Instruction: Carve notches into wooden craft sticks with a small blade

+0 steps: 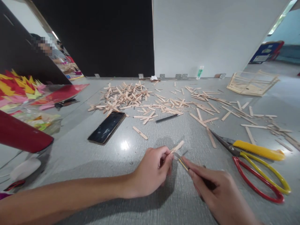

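Note:
My left hand (153,165) pinches a wooden craft stick (178,146) between thumb and fingertips, its free end pointing up and to the right. In my right hand (211,184) is a slim craft knife (183,163) with a yellowish shaft; most of its handle is hidden by the fingers. The knife's tip meets or nearly meets the stick beside my left fingertips. Both hands are just above the grey table (93,170). A short loose craft stick (140,132) lies beyond my left hand.
Heaped craft sticks (127,97) spread across the table's far side. Scissors (236,153) and a yellow box cutter (259,150) lie right. A phone (107,127) and a dark thin tool (167,118) lie ahead. A stick frame (252,84) stands far right; a red cylinder (23,132) is left.

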Demonstrator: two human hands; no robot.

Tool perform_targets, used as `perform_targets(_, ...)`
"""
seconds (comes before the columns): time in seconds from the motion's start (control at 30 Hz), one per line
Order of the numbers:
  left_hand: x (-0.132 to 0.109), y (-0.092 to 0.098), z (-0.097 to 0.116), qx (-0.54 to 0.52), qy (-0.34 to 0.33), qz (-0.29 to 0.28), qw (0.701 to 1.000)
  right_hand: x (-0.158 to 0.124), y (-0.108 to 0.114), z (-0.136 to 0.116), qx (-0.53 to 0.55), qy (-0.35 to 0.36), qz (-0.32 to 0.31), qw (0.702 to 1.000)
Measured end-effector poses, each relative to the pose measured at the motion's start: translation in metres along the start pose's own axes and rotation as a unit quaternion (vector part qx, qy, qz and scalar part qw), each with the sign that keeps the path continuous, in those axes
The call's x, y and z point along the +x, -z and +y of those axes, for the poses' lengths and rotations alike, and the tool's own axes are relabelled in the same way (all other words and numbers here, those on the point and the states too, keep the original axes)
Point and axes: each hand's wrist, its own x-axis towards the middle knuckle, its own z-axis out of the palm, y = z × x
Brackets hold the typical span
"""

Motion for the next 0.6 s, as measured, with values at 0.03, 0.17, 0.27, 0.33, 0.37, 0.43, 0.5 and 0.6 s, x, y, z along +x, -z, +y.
perform_targets(0.03,0.001,0.001,0.001,-0.016,0.004,-0.017,1.000,-0.001,0.000,0.000,-0.016,0.019,0.004,1.000)
perform_targets(0.17,0.004,0.007,0.004,-0.075,0.011,-0.094,0.993,-0.005,0.001,0.001,-0.072,0.125,0.025,0.989)
perform_targets(0.27,0.005,0.009,0.005,-0.111,0.005,-0.114,0.987,-0.005,0.003,0.000,-0.093,0.166,0.041,0.981)
perform_targets(0.33,0.005,0.009,0.005,-0.131,-0.001,-0.120,0.984,-0.004,0.003,0.000,-0.093,0.177,0.046,0.979)
perform_targets(0.37,0.005,0.010,0.005,-0.140,-0.003,-0.124,0.982,-0.003,0.003,0.001,-0.091,0.179,0.048,0.978)
perform_targets(0.43,0.005,0.011,0.003,-0.155,-0.006,-0.131,0.979,-0.002,0.003,0.002,-0.090,0.179,0.057,0.978)
perform_targets(0.5,0.005,0.012,0.001,-0.166,-0.007,-0.133,0.977,-0.002,0.002,0.002,-0.085,0.175,0.063,0.979)
perform_targets(0.6,0.006,0.013,-0.001,-0.166,-0.008,-0.127,0.978,-0.002,0.003,0.002,-0.070,0.163,0.054,0.983)
